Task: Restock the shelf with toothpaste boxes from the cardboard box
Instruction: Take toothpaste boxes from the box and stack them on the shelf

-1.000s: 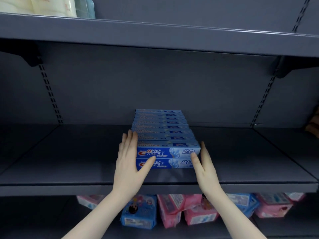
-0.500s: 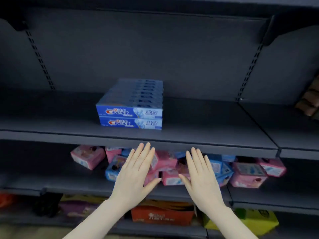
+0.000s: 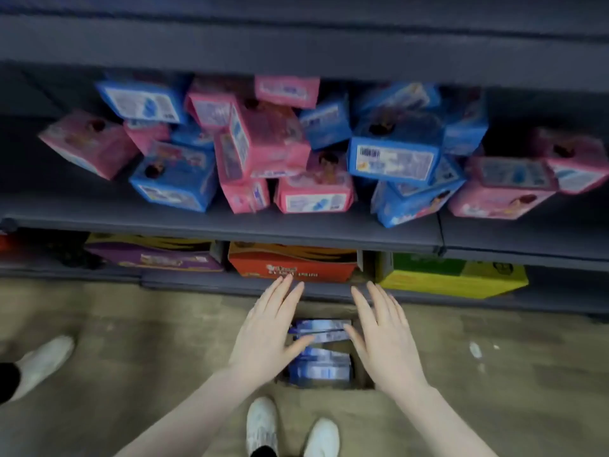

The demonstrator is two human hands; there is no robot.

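Left hand: the left hand (image 3: 267, 334) hung over the cardboard box (image 3: 360, 374), fingers straight and spread, holding nothing.
Right hand: the right hand (image 3: 384, 334) matched it on the other side, also flat, spread and empty.
Toothpaste boxes: the toothpaste boxes (image 3: 321, 351) lay stacked inside the cardboard box on the floor (image 3: 131, 341), just before the bottom shelf (image 3: 197, 285)'s front edge, between the hands.
Handling: probably light, stiff, slim cartons with slick printed faces; a loose stack could slide apart.
Where to hold: likely the short ends, squeezed between both palms, several together.
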